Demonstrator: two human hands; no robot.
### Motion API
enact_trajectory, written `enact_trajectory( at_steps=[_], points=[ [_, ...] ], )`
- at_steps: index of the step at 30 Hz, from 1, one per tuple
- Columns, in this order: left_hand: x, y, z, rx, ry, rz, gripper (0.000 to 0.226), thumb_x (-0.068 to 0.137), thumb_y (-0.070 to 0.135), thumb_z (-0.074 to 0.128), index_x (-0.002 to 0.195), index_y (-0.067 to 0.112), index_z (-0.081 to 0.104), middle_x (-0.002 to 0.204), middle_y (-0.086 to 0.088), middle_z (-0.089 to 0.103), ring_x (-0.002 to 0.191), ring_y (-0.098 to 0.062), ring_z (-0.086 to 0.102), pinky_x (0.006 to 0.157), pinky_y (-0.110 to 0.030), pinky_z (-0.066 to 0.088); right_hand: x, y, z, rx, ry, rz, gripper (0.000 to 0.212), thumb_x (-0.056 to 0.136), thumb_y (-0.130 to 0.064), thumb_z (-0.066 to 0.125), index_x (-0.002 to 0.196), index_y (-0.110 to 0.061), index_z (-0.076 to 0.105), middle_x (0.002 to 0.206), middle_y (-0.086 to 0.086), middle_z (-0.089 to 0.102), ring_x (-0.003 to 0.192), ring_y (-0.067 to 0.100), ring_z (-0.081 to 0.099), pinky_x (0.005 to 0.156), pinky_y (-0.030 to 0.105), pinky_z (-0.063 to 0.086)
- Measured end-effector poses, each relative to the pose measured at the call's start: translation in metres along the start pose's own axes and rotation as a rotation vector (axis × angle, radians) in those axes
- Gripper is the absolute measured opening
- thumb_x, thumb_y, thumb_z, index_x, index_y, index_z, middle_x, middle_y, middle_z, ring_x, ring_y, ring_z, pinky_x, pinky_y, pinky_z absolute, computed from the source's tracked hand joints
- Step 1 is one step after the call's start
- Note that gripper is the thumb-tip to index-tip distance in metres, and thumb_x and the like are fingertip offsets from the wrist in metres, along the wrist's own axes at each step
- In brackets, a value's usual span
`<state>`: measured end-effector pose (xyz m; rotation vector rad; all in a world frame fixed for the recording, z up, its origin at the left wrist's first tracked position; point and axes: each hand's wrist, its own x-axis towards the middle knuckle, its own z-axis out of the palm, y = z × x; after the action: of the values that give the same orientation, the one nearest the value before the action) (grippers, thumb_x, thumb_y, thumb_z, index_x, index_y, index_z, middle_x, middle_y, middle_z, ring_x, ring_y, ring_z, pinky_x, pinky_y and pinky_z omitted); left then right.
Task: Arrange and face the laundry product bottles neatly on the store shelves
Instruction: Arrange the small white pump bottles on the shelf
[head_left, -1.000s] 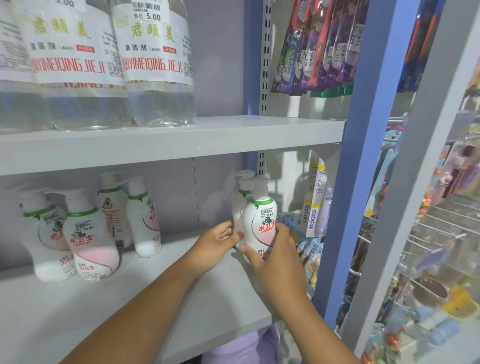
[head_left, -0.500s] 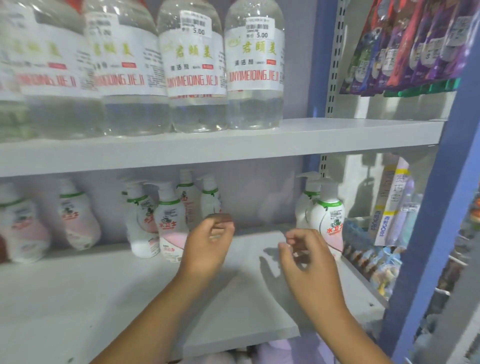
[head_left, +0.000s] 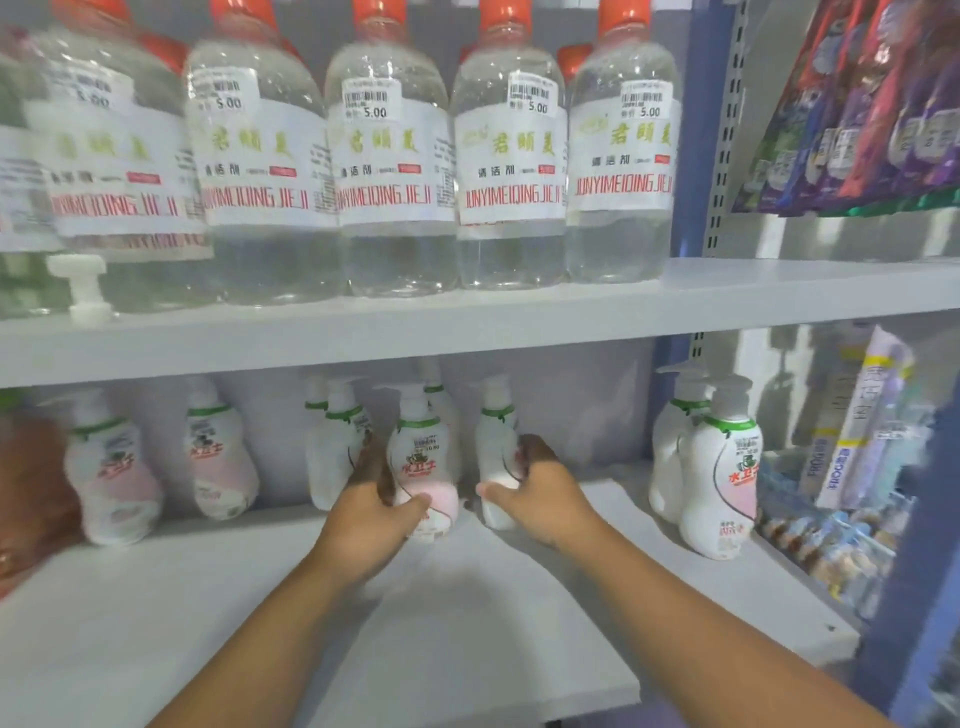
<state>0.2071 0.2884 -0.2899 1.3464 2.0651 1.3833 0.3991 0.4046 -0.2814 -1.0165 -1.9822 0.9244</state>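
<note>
our left hand (head_left: 371, 512) wraps a pump bottle (head_left: 423, 467) mid lower shelf (head_left: 156, 623), label facing us, while our right hand (head_left: 540, 493) closes on its neighbour (head_left: 496, 447) just to the right (label blurred). another pair (head_left: 719, 467) stands at the shelf's right end, clear bottles (head_left: 395, 171) line the shelf above.
</note>
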Motion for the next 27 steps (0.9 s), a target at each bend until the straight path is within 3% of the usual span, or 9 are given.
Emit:
enact_trajectory(
  at_steps=[1, 3, 5, 7, 12, 16, 19, 23, 27],
  points=[
    [0.004, -0.001, 0.002, -0.017, -0.034, -0.005, 0.052, 0.070, 0.033, 0.083, 0.106, 0.062, 0.059, 0.112, 0.014, 0.076, 0.106, -0.013, 0.072, 0.099, -0.040, 0.054, -0.013, 0.001, -0.007, -0.026, 0.041, -0.002, 0.045, 0.078, -0.036, 0.085, 0.109, -0.027, 0.054, 0.106, -0.008, 0.065, 0.099, 0.013, 0.064, 0.075, 0.023, 0.047],
    [0.013, -0.001, 0.012, -0.052, -0.095, 0.013, 0.050, 0.065, 0.036, 0.087, 0.107, 0.049, 0.064, 0.108, 0.010, 0.077, 0.103, -0.016, 0.074, 0.094, -0.044, 0.059, -0.046, 0.005, -0.022, -0.004, 0.161, -0.025, 0.044, 0.078, -0.045, 0.082, 0.110, -0.032, 0.054, 0.107, -0.014, 0.059, 0.099, 0.005, 0.059, 0.079, 0.024, 0.046],
    [0.015, 0.012, 0.028, -0.061, -0.133, 0.037, 0.049, 0.071, 0.031, 0.089, 0.111, 0.036, 0.062, 0.102, 0.011, 0.076, 0.098, -0.010, 0.073, 0.082, -0.028, 0.060, -0.080, 0.014, -0.036, 0.044, 0.300, -0.035, 0.044, 0.079, -0.055, 0.073, 0.113, -0.034, 0.053, 0.109, -0.015, 0.057, 0.102, 0.003, 0.057, 0.084, 0.027, 0.048],
    [0.015, 0.030, 0.046, -0.022, -0.179, 0.077, 0.047, 0.077, 0.028, 0.088, 0.113, 0.036, 0.058, 0.101, 0.017, 0.073, 0.093, 0.001, 0.069, 0.068, -0.009, 0.050, -0.103, 0.023, -0.051, -0.001, 0.401, -0.009, 0.047, 0.081, -0.061, 0.067, 0.116, -0.033, 0.052, 0.109, -0.016, 0.056, 0.104, 0.009, 0.057, 0.085, 0.032, 0.050],
    [0.014, 0.068, 0.097, -0.030, -0.281, 0.124, 0.046, 0.078, 0.024, 0.087, 0.114, 0.032, 0.059, 0.103, 0.013, 0.072, 0.091, 0.001, 0.067, 0.055, -0.005, 0.046, -0.128, 0.047, -0.077, -0.221, 0.611, 0.037, 0.060, 0.081, -0.056, 0.074, 0.128, -0.030, 0.049, 0.117, -0.013, 0.053, 0.114, 0.017, 0.053, 0.088, 0.041, 0.052],
    [0.012, 0.085, 0.127, -0.080, -0.356, 0.161, 0.043, 0.079, 0.023, 0.087, 0.114, 0.030, 0.062, 0.106, 0.011, 0.075, 0.095, -0.003, 0.071, 0.065, -0.009, 0.052, -0.128, 0.052, -0.090, -0.324, 0.651, 0.064, 0.074, 0.078, -0.064, 0.072, 0.134, -0.022, 0.046, 0.112, -0.013, 0.043, 0.113, 0.017, 0.050, 0.081, 0.031, 0.043],
    [0.008, 0.089, 0.136, -0.150, -0.429, 0.200, 0.032, 0.091, 0.014, 0.075, 0.115, 0.032, 0.063, 0.109, 0.013, 0.075, 0.100, 0.006, 0.068, 0.072, -0.005, 0.049, -0.132, 0.057, -0.091, -0.252, 0.642, 0.000, 0.078, 0.076, -0.070, 0.062, 0.139, -0.029, 0.041, 0.115, -0.019, 0.037, 0.113, 0.010, 0.048, 0.084, 0.030, 0.047],
    [0.006, 0.081, 0.141, -0.395, -0.480, 0.182, 0.031, 0.100, 0.008, 0.064, 0.123, 0.028, 0.066, 0.123, 0.008, 0.075, 0.120, -0.012, 0.068, 0.101, -0.031, 0.051, -0.132, 0.063, -0.092, -0.221, 0.625, -0.040, 0.067, 0.079, -0.051, 0.074, 0.136, -0.038, 0.042, 0.116, -0.022, 0.035, 0.115, 0.011, 0.054, 0.085, 0.036, 0.056],
    [0.010, 0.085, 0.150, -0.453, -0.482, 0.192, 0.035, 0.091, 0.022, 0.069, 0.125, 0.030, 0.067, 0.123, 0.005, 0.075, 0.120, -0.016, 0.068, 0.105, -0.040, 0.051, -0.125, 0.061, -0.092, -0.272, 0.628, -0.035, 0.068, 0.077, -0.047, 0.083, 0.132, -0.033, 0.046, 0.124, -0.013, 0.044, 0.120, 0.014, 0.053, 0.089, 0.037, 0.055]
  ],
)
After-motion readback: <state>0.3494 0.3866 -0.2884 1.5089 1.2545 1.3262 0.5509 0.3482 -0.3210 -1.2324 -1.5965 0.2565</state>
